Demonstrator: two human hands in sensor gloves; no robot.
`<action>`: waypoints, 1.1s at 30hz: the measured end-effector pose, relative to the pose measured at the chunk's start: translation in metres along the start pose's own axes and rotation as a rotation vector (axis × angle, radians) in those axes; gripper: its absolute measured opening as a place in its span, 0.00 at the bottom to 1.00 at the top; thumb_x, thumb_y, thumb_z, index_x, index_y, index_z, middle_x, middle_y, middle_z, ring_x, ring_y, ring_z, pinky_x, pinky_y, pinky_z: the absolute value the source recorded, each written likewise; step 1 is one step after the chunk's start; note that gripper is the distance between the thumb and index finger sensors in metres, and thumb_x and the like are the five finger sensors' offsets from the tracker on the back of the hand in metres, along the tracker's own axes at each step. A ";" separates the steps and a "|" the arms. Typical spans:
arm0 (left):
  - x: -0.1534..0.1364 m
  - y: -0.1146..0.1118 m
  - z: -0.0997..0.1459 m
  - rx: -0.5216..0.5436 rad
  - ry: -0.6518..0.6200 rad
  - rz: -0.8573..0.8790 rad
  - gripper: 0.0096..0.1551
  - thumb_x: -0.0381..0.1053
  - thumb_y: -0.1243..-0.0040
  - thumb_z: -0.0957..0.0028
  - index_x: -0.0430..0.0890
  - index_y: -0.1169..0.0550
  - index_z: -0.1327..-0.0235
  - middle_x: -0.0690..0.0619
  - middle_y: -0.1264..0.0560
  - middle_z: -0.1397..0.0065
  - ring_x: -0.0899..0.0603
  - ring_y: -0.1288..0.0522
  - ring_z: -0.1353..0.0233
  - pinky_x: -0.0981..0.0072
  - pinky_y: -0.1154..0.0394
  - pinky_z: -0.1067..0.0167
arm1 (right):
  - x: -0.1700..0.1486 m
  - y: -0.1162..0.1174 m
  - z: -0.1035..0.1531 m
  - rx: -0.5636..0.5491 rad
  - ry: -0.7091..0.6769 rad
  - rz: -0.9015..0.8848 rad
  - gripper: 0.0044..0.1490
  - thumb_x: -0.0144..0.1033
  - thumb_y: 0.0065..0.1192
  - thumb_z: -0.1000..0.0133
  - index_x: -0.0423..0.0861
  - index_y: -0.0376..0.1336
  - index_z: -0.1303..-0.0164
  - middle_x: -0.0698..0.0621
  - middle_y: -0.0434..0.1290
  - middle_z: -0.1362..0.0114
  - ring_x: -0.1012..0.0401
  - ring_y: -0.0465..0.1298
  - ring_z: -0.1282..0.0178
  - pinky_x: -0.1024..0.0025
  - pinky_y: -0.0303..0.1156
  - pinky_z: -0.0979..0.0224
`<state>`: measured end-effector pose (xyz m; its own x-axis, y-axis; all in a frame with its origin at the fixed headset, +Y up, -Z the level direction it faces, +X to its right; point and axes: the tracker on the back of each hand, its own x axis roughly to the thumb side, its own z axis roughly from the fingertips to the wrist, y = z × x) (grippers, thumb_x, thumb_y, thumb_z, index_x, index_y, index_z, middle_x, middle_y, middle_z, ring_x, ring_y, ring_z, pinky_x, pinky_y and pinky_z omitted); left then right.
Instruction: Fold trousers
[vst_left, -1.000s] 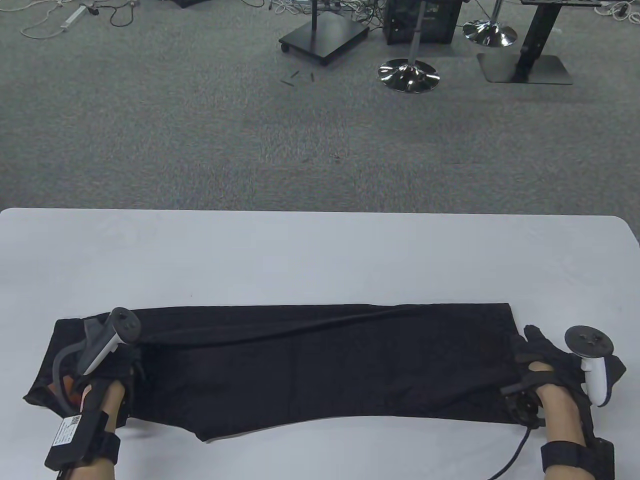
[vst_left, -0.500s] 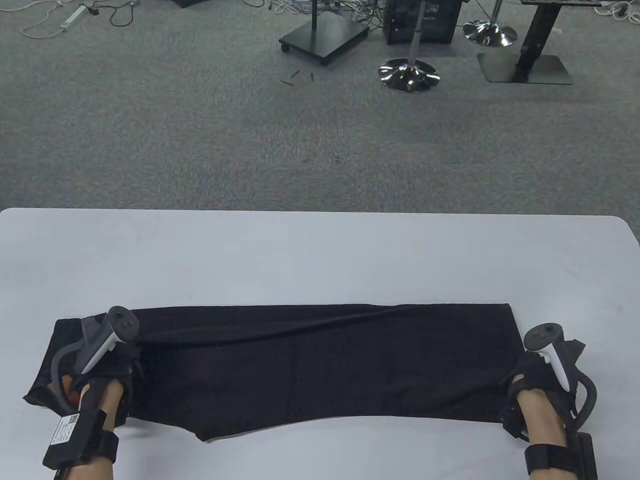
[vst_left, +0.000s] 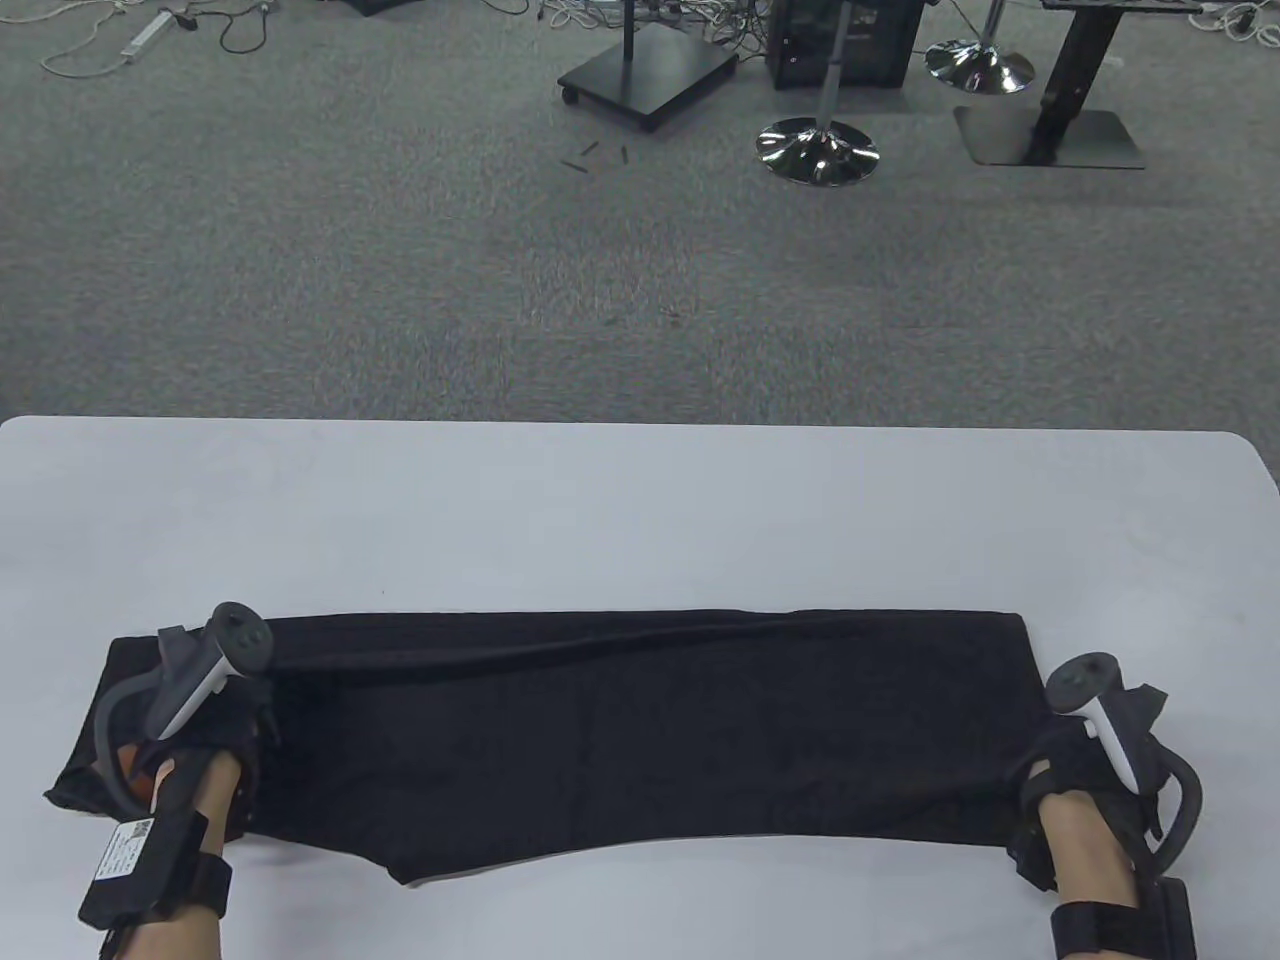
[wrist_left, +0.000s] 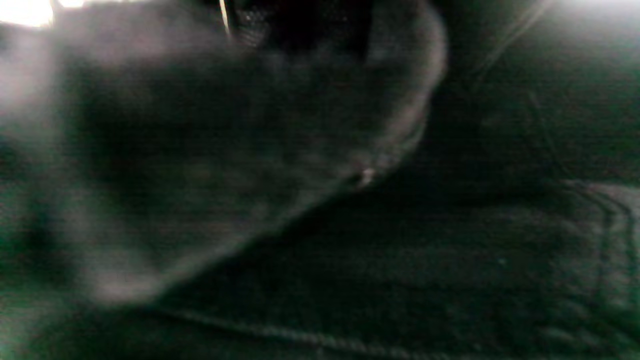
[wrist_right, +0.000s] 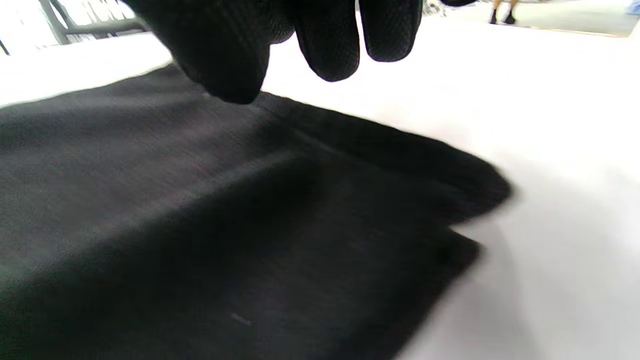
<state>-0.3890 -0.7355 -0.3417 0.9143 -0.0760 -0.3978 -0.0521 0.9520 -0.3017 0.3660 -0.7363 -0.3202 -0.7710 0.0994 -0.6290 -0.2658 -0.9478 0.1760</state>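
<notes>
Black trousers (vst_left: 640, 730) lie flat across the near part of the white table (vst_left: 640, 510), folded lengthwise, with the waist at the left and the leg hems at the right. My left hand (vst_left: 215, 735) rests on the waist end. Its wrist view is dark and blurred and shows only black cloth (wrist_left: 400, 275), so its grip is hidden. My right hand (vst_left: 1075, 760) is at the hem end. In the right wrist view its gloved fingers (wrist_right: 330, 45) hang just above the hem (wrist_right: 480, 185), apart, with nothing between them.
Bare white tabletop stretches behind the trousers to the far edge (vst_left: 640, 422). The table's right corner (vst_left: 1255, 450) is close to my right hand. On the carpet beyond stand a wheeled stand base (vst_left: 650, 70) and chrome stool bases (vst_left: 817, 150).
My right hand has turned, swinging its tracker from the right side to over the hand, and has moved in to the hem. My left hand has shifted slightly left on the waist.
</notes>
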 end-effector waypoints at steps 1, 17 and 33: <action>0.001 0.001 0.000 0.004 0.000 -0.008 0.31 0.63 0.39 0.43 0.57 0.24 0.27 0.58 0.23 0.24 0.45 0.22 0.21 0.41 0.34 0.21 | 0.005 -0.001 0.002 -0.003 -0.044 -0.032 0.39 0.46 0.65 0.39 0.55 0.51 0.19 0.49 0.59 0.16 0.44 0.56 0.16 0.37 0.49 0.18; 0.003 0.054 0.008 0.241 0.017 -0.116 0.27 0.64 0.37 0.45 0.61 0.19 0.32 0.63 0.22 0.25 0.46 0.24 0.20 0.40 0.36 0.19 | 0.063 0.060 0.018 0.371 -0.231 0.049 0.56 0.69 0.59 0.42 0.58 0.33 0.18 0.50 0.27 0.13 0.42 0.28 0.13 0.29 0.38 0.20; 0.008 0.071 0.010 0.302 -0.067 -0.152 0.25 0.61 0.34 0.47 0.61 0.17 0.37 0.64 0.19 0.28 0.48 0.21 0.22 0.41 0.34 0.20 | 0.057 0.055 -0.002 0.408 -0.222 0.028 0.55 0.66 0.62 0.43 0.64 0.33 0.19 0.56 0.25 0.14 0.48 0.25 0.13 0.32 0.34 0.17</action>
<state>-0.3818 -0.6654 -0.3578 0.9275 -0.2132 -0.3071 0.1985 0.9769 -0.0788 0.3088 -0.7834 -0.3481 -0.8747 0.1797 -0.4501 -0.4143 -0.7590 0.5022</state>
